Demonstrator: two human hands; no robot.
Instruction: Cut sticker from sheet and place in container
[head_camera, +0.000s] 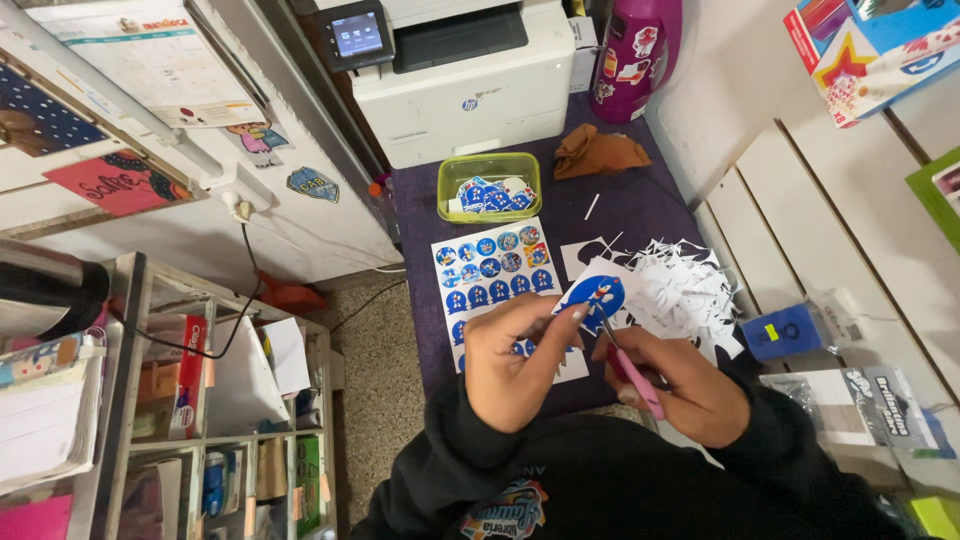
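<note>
While the left hand (515, 360) pinches a round blue sticker cutout (592, 298) by its lower edge between thumb and fingertips, the right hand (675, 385) is closed around the pink handles of a pair of scissors (628, 368), whose blades meet the paper just beside the left thumb. The cutout is held up off the surface, directly above both hands, and shows a blue cartoon figure on a white border.

Just behind the cutout, a pile of white paper trimmings (670, 285) spreads over the purple tabletop (640, 205), touching the cutout's far edge as seen from the head camera. Beside the left hand and partly under it lies a printed sheet of stickers (495, 270), rows of small blue round and arch-shaped designs on white. Beyond that sheet stands a green-rimmed clear container (489, 185) holding already-cut blue stickers. Near it, farther from the hands, a crumpled brown cloth (598, 152) rests on the purple surface, with a white printer (465, 75) and a magenta bottle (632, 50) well behind.

Off to the right hand's outer side, a small blue box (785, 332) and clear plastic packets (880, 405) sit against the pale slatted wall. Well apart on the left hand's side, a metal shelf rack (150, 400) holds stationery and papers. Dark sleeves (600, 480) cover both forearms.
</note>
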